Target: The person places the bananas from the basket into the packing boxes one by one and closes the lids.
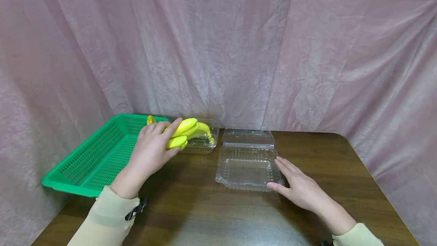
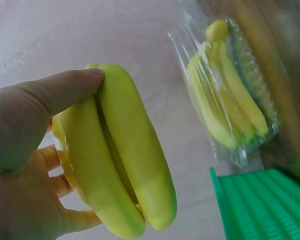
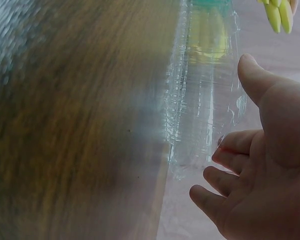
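Note:
A bunch of yellow bananas (image 1: 184,127) is held in my left hand (image 1: 150,147), above the table beside the green basket. In the left wrist view the thumb presses on one side of the bananas (image 2: 137,150), with the other fingers behind them. My right hand (image 1: 304,188), fingers extended and thumb spread, is at the right rim of an open clear plastic clamshell box (image 1: 247,170). That box's lid (image 1: 249,137) is folded back toward the curtain. In the right wrist view my right hand (image 3: 269,150) holds nothing, its fingertips close to the clear plastic.
A green perforated basket (image 1: 85,147) stands at the left. Behind the held bananas is a closed clear box (image 2: 264,100) with another banana bunch (image 2: 229,95) inside. The brown wooden table (image 1: 211,215) ends at a pink curtain (image 1: 239,48).

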Action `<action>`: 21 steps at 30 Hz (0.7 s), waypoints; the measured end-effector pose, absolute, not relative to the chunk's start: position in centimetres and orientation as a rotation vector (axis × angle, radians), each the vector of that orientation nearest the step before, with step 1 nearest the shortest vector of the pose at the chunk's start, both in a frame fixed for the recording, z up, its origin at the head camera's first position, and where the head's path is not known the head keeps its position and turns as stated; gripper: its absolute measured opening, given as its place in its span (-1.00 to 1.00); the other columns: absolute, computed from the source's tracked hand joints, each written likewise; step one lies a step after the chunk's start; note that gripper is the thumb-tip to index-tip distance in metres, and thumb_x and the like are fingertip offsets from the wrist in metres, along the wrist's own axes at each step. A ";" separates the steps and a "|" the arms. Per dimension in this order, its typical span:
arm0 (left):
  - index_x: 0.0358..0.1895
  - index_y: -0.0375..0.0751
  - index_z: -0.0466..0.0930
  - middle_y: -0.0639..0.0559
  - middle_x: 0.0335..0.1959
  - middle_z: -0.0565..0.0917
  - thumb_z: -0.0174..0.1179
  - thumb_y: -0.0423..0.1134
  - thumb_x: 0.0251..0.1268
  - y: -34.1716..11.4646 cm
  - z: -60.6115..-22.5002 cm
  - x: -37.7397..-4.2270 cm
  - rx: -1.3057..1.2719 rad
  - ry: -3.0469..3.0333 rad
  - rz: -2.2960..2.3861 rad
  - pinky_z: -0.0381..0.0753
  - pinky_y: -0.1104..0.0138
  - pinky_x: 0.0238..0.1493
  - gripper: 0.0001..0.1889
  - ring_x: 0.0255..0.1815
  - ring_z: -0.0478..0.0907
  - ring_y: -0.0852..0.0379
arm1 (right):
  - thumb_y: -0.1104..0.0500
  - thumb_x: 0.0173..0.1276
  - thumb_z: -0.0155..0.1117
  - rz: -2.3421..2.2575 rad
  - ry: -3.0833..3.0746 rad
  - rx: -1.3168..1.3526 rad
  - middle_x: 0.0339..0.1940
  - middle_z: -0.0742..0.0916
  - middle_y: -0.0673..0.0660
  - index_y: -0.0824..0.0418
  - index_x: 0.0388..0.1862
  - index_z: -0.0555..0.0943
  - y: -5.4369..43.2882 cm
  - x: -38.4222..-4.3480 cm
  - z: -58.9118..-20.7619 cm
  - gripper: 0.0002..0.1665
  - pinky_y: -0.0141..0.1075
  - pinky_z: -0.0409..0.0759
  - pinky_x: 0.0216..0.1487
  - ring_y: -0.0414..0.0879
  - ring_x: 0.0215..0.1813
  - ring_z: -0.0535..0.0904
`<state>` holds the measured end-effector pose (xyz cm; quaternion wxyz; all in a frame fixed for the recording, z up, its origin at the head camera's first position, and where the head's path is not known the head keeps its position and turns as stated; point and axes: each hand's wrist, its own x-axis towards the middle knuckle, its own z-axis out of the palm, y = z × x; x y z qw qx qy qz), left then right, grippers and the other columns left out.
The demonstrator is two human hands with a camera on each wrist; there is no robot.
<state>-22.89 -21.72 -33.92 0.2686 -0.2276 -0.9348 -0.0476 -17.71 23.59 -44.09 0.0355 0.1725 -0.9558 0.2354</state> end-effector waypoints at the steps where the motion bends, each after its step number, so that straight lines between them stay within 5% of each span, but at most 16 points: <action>1: 0.66 -0.09 0.45 -0.23 0.15 0.67 0.75 -0.11 0.15 -21.5 -34.0 -22.9 -0.616 -2.521 -0.132 0.46 -0.38 0.32 -0.01 0.19 0.59 -0.40 | -0.44 0.57 0.31 0.724 -2.937 0.528 0.76 0.36 0.27 0.30 0.75 0.32 23.6 -17.7 -44.1 0.13 0.39 0.41 0.48 0.33 0.71 0.28; 21: 0.68 -0.05 0.43 -0.19 0.19 0.68 0.75 -0.05 0.14 -16.7 -34.9 -23.7 -0.687 -2.515 -0.210 0.44 -0.31 0.40 0.02 0.22 0.60 -0.34 | -0.44 0.58 0.30 0.767 -2.919 0.545 0.78 0.34 0.25 0.26 0.77 0.30 23.8 -17.8 -44.5 0.12 0.44 0.39 0.47 0.35 0.72 0.27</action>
